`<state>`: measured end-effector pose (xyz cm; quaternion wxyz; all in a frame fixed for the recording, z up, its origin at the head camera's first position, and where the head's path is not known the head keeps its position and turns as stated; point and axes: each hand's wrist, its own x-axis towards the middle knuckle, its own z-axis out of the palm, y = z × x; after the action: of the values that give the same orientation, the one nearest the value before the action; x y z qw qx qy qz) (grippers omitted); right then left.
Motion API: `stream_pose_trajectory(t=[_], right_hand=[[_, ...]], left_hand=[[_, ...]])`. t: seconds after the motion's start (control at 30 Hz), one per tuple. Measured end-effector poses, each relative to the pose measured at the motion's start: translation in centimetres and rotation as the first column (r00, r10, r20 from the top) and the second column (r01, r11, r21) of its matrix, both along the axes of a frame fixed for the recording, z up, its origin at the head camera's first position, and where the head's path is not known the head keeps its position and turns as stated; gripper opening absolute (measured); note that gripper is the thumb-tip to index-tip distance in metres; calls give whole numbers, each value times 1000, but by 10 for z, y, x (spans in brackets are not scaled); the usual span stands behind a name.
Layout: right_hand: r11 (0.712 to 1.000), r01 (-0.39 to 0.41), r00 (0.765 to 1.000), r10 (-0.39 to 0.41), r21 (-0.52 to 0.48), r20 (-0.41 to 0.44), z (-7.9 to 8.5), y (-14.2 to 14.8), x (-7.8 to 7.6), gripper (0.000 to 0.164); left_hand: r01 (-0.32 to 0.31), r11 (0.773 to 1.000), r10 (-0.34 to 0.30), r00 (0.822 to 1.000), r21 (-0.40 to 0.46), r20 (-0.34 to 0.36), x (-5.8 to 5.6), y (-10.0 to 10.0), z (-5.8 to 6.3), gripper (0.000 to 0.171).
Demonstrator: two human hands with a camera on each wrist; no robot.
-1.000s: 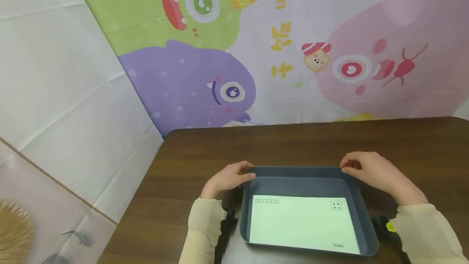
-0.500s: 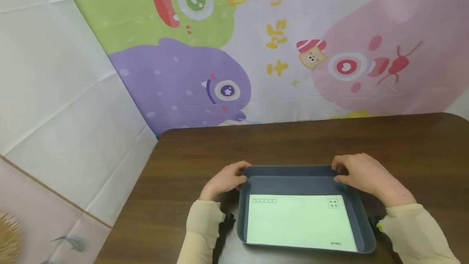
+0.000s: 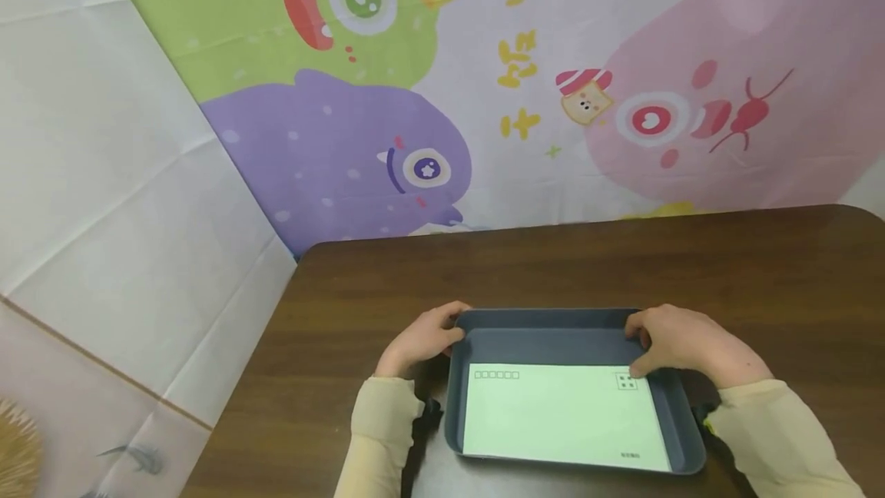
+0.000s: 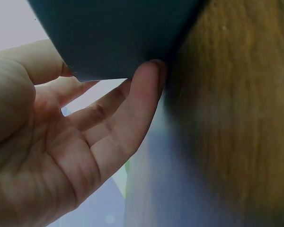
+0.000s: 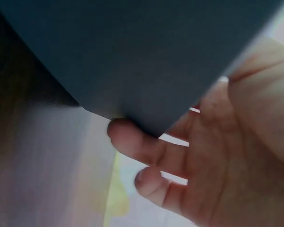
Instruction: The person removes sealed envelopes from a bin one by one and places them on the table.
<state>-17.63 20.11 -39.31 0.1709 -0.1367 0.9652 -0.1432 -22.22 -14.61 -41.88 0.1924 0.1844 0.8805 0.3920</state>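
A dark blue-grey rectangular tray (image 3: 553, 340) sits at the near side of the table, with a pale envelope (image 3: 560, 417) lying flat in it. Small postcode boxes and a stamp square are printed along the envelope's top. My left hand (image 3: 420, 340) holds the tray's far left corner; its thumb is at the rim, and the left wrist view has its fingers bent round the tray wall (image 4: 109, 38). At the far right corner, my right hand (image 3: 681, 340) grips the tray, fingertips against its outer wall (image 5: 146, 61). The right thumb reaches inward, overlapping the envelope's stamp corner in the head view.
The brown wooden table (image 3: 387, 271) extends behind and to both sides of the tray. A cartoon-printed cloth (image 3: 525, 198) hangs along its back edge, and a white panel (image 3: 124, 160) stands to the left. A greyish patch (image 3: 442, 475) shows under the tray's near left.
My right hand has shifted left and its thumb has come down into the tray, over the envelope's corner. My left hand stays at its corner. The head view has shifted slightly.
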Motion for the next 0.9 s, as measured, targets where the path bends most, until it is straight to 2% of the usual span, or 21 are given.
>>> stream_pose_trajectory(t=[0.27,0.47,0.67,0.9], right_hand=[[999,14,995,-9,-46,102,-8,0,0,62],[999,5,996,-1,-50,87,-11,1,-1,55],[997,17,995,-10,-72,102,-13,1,0,47],[994,13,995,-2,-107,99,-11,0,2,46]], left_hand=[[-4,1000,3,1000,19,16,-3,1,0,31],[6,1000,-6,1000,17,4,-4,2,0,31],[6,1000,-6,1000,19,22,-4,2,-4,32],[5,999,-7,999,37,38,-2,-1,-7,32]])
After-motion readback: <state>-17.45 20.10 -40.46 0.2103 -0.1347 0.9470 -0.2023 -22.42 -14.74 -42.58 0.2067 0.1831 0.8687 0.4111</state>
